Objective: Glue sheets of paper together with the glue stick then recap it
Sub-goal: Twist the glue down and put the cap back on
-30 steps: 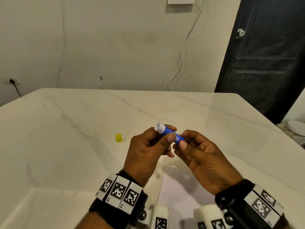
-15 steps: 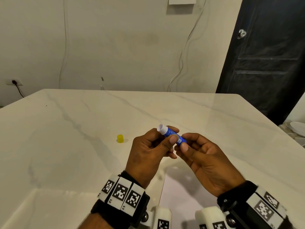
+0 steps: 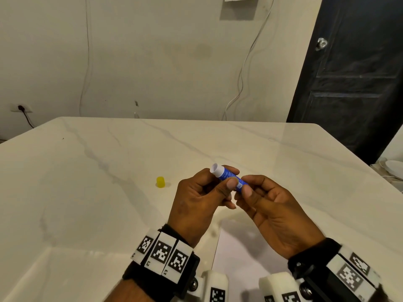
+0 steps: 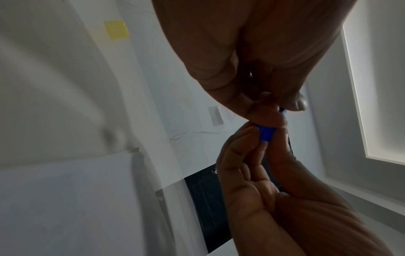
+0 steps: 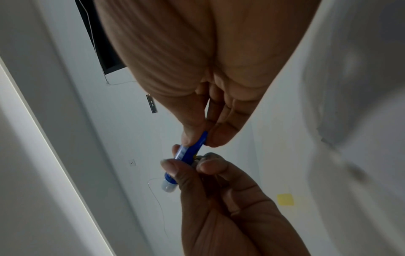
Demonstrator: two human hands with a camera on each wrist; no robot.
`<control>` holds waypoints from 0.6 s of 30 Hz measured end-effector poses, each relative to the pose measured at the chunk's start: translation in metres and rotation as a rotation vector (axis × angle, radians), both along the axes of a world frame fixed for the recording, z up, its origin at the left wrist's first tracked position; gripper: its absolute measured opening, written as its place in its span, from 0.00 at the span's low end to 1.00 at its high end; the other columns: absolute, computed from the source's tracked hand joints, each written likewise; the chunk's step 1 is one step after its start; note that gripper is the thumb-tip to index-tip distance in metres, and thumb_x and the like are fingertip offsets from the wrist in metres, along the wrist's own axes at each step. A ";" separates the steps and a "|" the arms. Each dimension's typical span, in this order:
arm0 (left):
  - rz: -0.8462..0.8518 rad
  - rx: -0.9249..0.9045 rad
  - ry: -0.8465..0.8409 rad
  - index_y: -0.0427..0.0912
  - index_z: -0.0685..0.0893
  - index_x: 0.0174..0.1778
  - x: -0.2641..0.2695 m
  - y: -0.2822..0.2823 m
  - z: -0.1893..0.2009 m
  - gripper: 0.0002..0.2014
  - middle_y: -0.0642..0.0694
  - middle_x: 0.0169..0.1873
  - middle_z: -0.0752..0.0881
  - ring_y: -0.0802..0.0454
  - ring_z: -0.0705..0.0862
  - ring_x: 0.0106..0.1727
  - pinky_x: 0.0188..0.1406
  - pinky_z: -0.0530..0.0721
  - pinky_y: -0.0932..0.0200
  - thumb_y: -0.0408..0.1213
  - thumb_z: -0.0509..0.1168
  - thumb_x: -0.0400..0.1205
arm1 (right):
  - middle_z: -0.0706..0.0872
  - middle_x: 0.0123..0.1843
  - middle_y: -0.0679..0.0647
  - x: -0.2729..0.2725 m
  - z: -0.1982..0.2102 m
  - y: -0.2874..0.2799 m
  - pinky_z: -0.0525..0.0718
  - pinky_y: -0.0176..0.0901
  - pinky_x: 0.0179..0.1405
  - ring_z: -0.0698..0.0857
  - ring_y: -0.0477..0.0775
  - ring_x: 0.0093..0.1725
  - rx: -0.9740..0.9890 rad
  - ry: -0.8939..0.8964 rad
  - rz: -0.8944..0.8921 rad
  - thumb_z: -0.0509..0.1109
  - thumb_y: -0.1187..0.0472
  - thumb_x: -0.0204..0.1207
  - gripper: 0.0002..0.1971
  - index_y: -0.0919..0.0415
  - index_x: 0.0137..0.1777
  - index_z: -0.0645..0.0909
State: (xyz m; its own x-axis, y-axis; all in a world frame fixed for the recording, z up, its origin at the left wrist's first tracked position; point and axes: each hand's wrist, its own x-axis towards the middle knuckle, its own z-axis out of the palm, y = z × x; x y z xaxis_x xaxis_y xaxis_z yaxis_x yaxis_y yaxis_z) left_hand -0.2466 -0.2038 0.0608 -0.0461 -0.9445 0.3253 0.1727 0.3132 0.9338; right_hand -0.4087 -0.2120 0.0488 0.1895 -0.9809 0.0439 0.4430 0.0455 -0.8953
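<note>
A blue glue stick (image 3: 226, 175) with an uncapped white tip is held above the table between both hands. My left hand (image 3: 202, 192) grips its barrel near the tip with thumb and fingers. My right hand (image 3: 261, 197) pinches the blue base end (image 4: 266, 133) between thumb and fingertips. In the right wrist view the glue stick (image 5: 188, 154) runs from my right fingertips down to the left hand, white tip lowest. The yellow cap (image 3: 160, 182) stands alone on the table, left of the hands. A white paper sheet (image 3: 239, 253) lies beneath my wrists, partly hidden.
The white marble table (image 3: 87, 192) stretches far to the left and back. A wall with hanging cables stands behind it, and a dark door (image 3: 353, 73) is at the back right. A white dish (image 3: 394, 168) sits beyond the right table edge.
Both hands hold the glue stick in almost the same spot. The right fingertips have shifted slightly on the base end. The cap has not moved.
</note>
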 end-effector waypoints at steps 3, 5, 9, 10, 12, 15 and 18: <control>0.016 -0.001 -0.014 0.41 0.90 0.54 0.001 0.000 0.000 0.17 0.43 0.35 0.88 0.52 0.83 0.32 0.36 0.86 0.64 0.45 0.70 0.73 | 0.92 0.48 0.63 0.000 0.000 -0.001 0.90 0.42 0.46 0.90 0.59 0.44 0.014 -0.015 0.002 0.80 0.59 0.61 0.17 0.61 0.51 0.90; 0.013 -0.004 -0.015 0.41 0.90 0.54 0.001 0.000 -0.001 0.16 0.44 0.35 0.89 0.52 0.83 0.31 0.36 0.86 0.63 0.45 0.70 0.74 | 0.90 0.45 0.62 0.001 0.003 0.001 0.89 0.43 0.42 0.87 0.57 0.40 0.030 -0.001 0.015 0.76 0.54 0.69 0.18 0.64 0.55 0.89; -0.001 -0.011 -0.005 0.40 0.90 0.52 0.001 0.001 0.000 0.14 0.43 0.37 0.89 0.53 0.82 0.30 0.35 0.85 0.63 0.42 0.71 0.75 | 0.86 0.38 0.62 0.003 0.004 0.004 0.84 0.42 0.31 0.81 0.54 0.31 0.095 0.062 0.032 0.66 0.49 0.80 0.21 0.69 0.52 0.88; -0.003 -0.012 -0.010 0.40 0.90 0.53 0.001 0.000 -0.001 0.14 0.43 0.36 0.89 0.53 0.82 0.31 0.36 0.85 0.63 0.42 0.71 0.75 | 0.86 0.37 0.61 0.003 0.003 0.004 0.84 0.42 0.31 0.81 0.53 0.31 0.095 0.054 0.028 0.67 0.50 0.80 0.20 0.69 0.51 0.88; -0.001 -0.014 -0.019 0.40 0.90 0.53 0.001 0.000 -0.001 0.15 0.45 0.35 0.89 0.52 0.82 0.31 0.36 0.85 0.63 0.43 0.70 0.75 | 0.86 0.38 0.62 0.003 0.002 0.003 0.85 0.41 0.34 0.82 0.53 0.32 0.065 0.025 0.017 0.70 0.52 0.77 0.18 0.70 0.53 0.88; 0.011 -0.011 -0.020 0.41 0.90 0.54 0.001 -0.001 -0.001 0.16 0.46 0.33 0.88 0.51 0.83 0.31 0.36 0.86 0.64 0.44 0.70 0.74 | 0.89 0.45 0.64 0.000 -0.002 0.000 0.89 0.40 0.42 0.88 0.55 0.40 0.003 -0.013 0.015 0.82 0.53 0.63 0.22 0.65 0.55 0.89; 0.020 -0.010 -0.011 0.41 0.90 0.53 0.001 -0.001 0.000 0.16 0.48 0.31 0.87 0.51 0.83 0.31 0.35 0.86 0.64 0.45 0.70 0.73 | 0.91 0.46 0.61 -0.002 -0.003 -0.001 0.89 0.41 0.45 0.90 0.55 0.42 -0.010 -0.015 0.027 0.87 0.55 0.55 0.19 0.58 0.48 0.92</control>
